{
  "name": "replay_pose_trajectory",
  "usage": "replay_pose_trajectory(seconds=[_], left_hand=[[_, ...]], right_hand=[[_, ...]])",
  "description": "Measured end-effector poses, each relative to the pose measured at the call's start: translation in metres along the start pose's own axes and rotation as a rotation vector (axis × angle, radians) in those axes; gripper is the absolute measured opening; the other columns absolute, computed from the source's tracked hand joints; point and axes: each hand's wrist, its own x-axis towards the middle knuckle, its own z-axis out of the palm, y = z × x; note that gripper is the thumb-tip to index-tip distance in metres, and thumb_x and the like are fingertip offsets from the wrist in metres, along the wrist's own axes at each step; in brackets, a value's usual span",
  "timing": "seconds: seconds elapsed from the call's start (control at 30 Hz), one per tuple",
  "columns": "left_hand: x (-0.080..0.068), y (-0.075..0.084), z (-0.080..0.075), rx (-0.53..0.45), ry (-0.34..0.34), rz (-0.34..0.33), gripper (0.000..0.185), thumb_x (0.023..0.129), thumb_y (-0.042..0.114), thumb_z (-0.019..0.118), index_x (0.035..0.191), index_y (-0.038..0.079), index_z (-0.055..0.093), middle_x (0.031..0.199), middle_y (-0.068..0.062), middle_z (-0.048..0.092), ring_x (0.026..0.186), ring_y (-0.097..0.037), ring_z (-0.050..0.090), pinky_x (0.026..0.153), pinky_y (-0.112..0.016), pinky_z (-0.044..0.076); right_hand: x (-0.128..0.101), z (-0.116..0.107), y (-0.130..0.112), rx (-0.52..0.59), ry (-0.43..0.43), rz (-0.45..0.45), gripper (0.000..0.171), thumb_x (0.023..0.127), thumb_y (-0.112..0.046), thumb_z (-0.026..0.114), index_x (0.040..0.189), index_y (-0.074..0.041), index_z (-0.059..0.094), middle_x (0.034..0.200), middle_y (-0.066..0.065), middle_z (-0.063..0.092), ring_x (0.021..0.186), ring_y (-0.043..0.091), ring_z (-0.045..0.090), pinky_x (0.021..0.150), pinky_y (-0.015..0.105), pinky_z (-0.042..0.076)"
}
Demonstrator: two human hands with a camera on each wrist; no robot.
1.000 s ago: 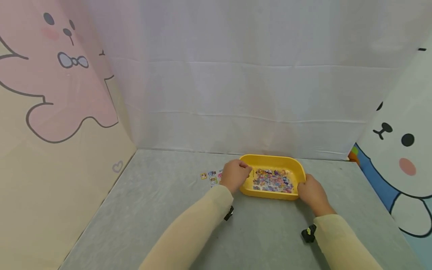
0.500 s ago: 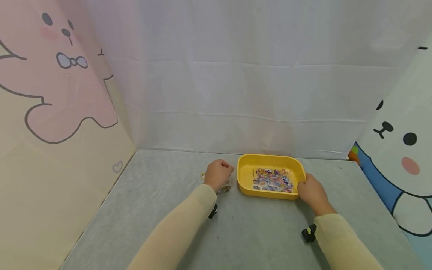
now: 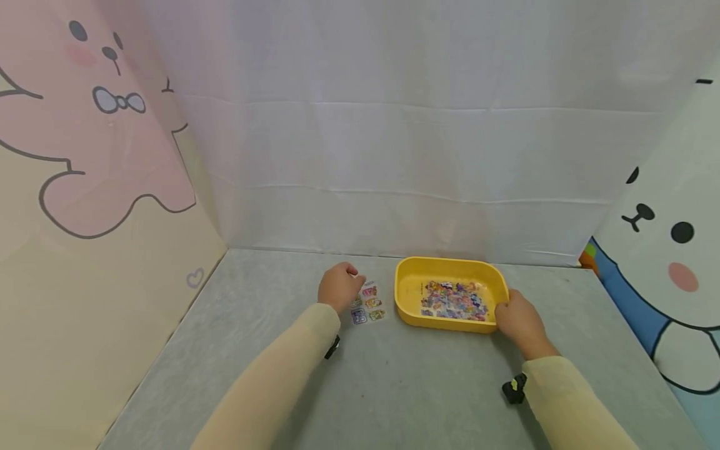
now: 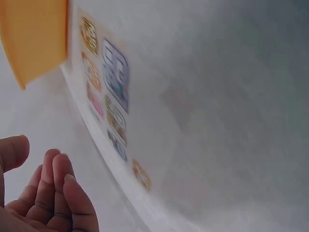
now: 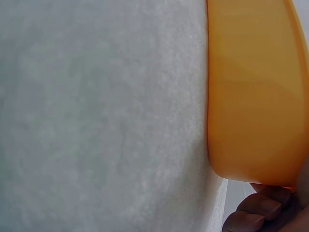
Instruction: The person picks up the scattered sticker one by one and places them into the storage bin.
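My left hand (image 3: 339, 287) hovers over the left part of a clear sheet of small colourful stickers (image 3: 372, 302) lying on the grey table. In the left wrist view its fingers (image 4: 63, 166) are loosely bent, the thumb stands apart and nothing is between them; the stickers (image 4: 116, 75) lie beyond. A yellow tray (image 3: 409, 294) stands just right of the sheet, with a patch of many-coloured cartoon pictures (image 3: 455, 301) on its floor. My right hand (image 3: 523, 322) grips the tray's right end. In the right wrist view curled fingers (image 5: 260, 208) show beneath the tray's end, partly hidden.
The grey tabletop (image 3: 427, 387) runs back to a white hanging cloth (image 3: 360, 144). A panel with a pink cartoon bear (image 3: 112, 150) borders the left side, and one with a white cartoon animal (image 3: 664, 262) the right.
My left hand has moved left from the tray's left rim to above the sticker sheet, uncovering the sheet's right part. The right hand has kept its grip on the tray.
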Motion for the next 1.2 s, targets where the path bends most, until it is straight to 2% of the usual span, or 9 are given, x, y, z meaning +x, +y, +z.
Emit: replay_pose_trajectory(seconds=[0.1,0.23,0.43,0.63,0.77,0.9,1.03,1.2], left_hand=[[0.005,-0.009,-0.004,0.039,0.013,0.012,0.023,0.096,0.031,0.073,0.106,0.011,0.069,0.088,-0.002,0.066,0.076,-0.021,0.059,0.071,-0.039,0.050],[0.012,-0.022,-0.007,0.069,-0.004,0.002,0.026,0.096,0.032,0.073,0.110,0.011,0.068,0.089,-0.002,0.068,0.075,-0.021,0.059,0.071,-0.039,0.050],[0.018,-0.034,-0.011,0.131,-0.065,-0.037,0.040,0.094,0.033,0.076,0.123,0.006,0.067,0.108,-0.009,0.070,0.091,-0.025,0.061,0.085,-0.044,0.052],[0.026,-0.048,-0.008,0.268,-0.081,0.059,0.057,0.091,0.036,0.080,0.133,0.002,0.062,0.124,-0.015,0.066,0.111,-0.031,0.063,0.097,-0.048,0.051],[0.031,-0.056,-0.007,0.356,-0.076,0.122,0.058,0.089,0.035,0.081,0.134,0.003,0.063,0.126,-0.014,0.065,0.116,-0.033,0.062,0.100,-0.050,0.049],[0.029,-0.058,-0.007,0.400,-0.114,0.171,0.059,0.088,0.034,0.081,0.136,0.005,0.063,0.129,-0.013,0.066,0.119,-0.033,0.061,0.103,-0.051,0.047],[0.024,-0.059,-0.006,0.456,-0.127,0.216,0.057,0.087,0.037,0.081,0.132,0.005,0.065,0.123,-0.012,0.068,0.114,-0.032,0.064,0.100,-0.050,0.049],[0.020,-0.062,-0.003,0.546,-0.101,0.259,0.047,0.087,0.041,0.081,0.116,0.006,0.070,0.102,-0.008,0.068,0.096,-0.030,0.066,0.086,-0.050,0.054]], right_hand=[[0.000,0.000,0.000,0.001,-0.001,0.004,0.054,0.101,-0.012,0.033,0.146,0.018,0.031,0.115,0.027,0.055,0.095,0.036,0.052,0.082,0.050,0.046],[0.001,0.000,0.000,-0.005,0.005,-0.005,0.054,0.101,-0.012,0.032,0.146,0.018,0.031,0.116,0.027,0.055,0.096,0.036,0.052,0.083,0.050,0.046],[0.001,-0.001,-0.001,-0.006,-0.005,0.008,0.055,0.101,-0.012,0.033,0.147,0.019,0.030,0.118,0.028,0.054,0.097,0.037,0.052,0.085,0.052,0.046],[0.000,-0.001,-0.001,-0.012,-0.003,0.016,0.054,0.102,-0.012,0.033,0.146,0.019,0.030,0.118,0.029,0.054,0.097,0.037,0.052,0.086,0.053,0.046],[-0.001,-0.001,-0.002,-0.007,-0.005,0.027,0.055,0.102,-0.012,0.033,0.147,0.019,0.029,0.120,0.029,0.054,0.098,0.037,0.051,0.087,0.053,0.046],[-0.001,0.000,-0.002,0.001,-0.005,0.034,0.055,0.102,-0.012,0.033,0.148,0.018,0.028,0.120,0.028,0.053,0.098,0.037,0.051,0.086,0.053,0.046],[-0.001,0.001,-0.002,0.004,-0.004,0.037,0.055,0.102,-0.012,0.033,0.148,0.018,0.028,0.120,0.029,0.053,0.098,0.037,0.051,0.087,0.053,0.046],[-0.002,0.001,-0.003,0.006,-0.003,0.044,0.055,0.102,-0.011,0.033,0.148,0.018,0.028,0.122,0.030,0.053,0.099,0.038,0.051,0.089,0.054,0.046]])
